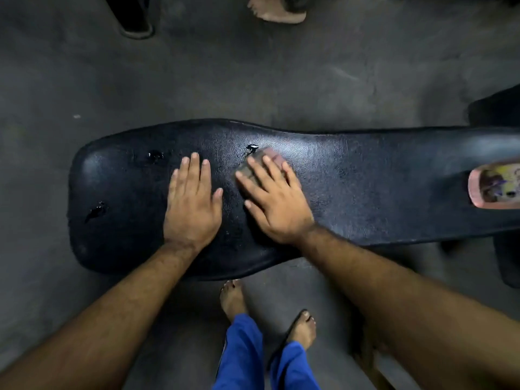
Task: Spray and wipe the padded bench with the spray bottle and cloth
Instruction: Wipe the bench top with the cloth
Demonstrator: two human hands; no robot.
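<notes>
A black padded bench (365, 187) runs across the middle of the view, wider at its left end, with a few small tears in the cover. My left hand (192, 204) lies flat on the pad, fingers spread, holding nothing. Just to its right, my right hand (274, 198) presses flat on a small grey-brown cloth (254, 164), which shows mostly past the fingertips. A bottle with a pinkish body and printed label (495, 182) lies on the bench at the far right edge, blurred.
Grey concrete floor (253, 74) surrounds the bench. My feet and blue trousers (253, 347) stand at the bench's near side. Another person's foot (277, 12) and a dark machine base (135, 21) are at the top edge. Dark equipment (498, 108) sits at the right.
</notes>
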